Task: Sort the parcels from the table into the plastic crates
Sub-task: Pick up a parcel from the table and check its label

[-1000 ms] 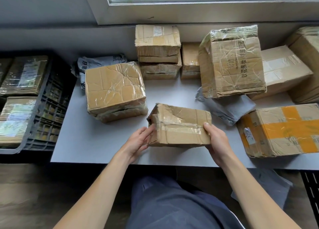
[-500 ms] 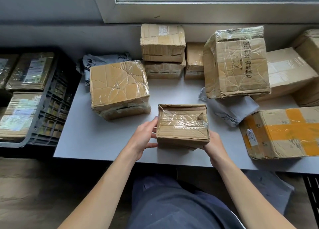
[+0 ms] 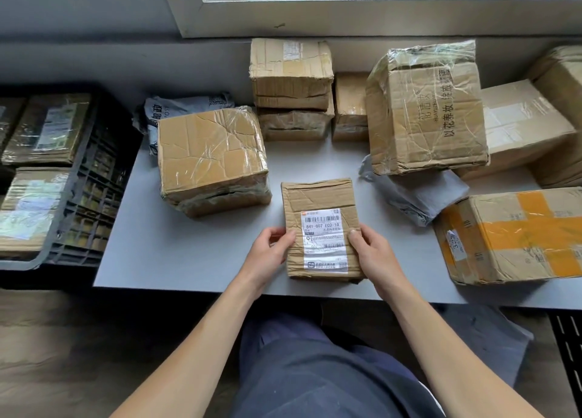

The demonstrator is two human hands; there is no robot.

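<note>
The crate (image 3: 94, 178) ran off the left edge, as did the flat packets (image 3: 28, 210) inside it. The orange-taped box (image 3: 516, 235) and the corner box (image 3: 563, 81) were cut by the right edge. A grey bag (image 3: 185, 104) lay mostly hidden behind a taped box (image 3: 211, 159). On the parcel (image 3: 318, 197), the label (image 3: 324, 239) had print too fine to read. The left hand (image 3: 267, 254) and right hand (image 3: 374, 254) had their fingers hidden behind it.

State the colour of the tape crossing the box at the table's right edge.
Orange, in broad bands crossing on the brown cardboard box. The head view, the only one, shows it clearly.
</note>
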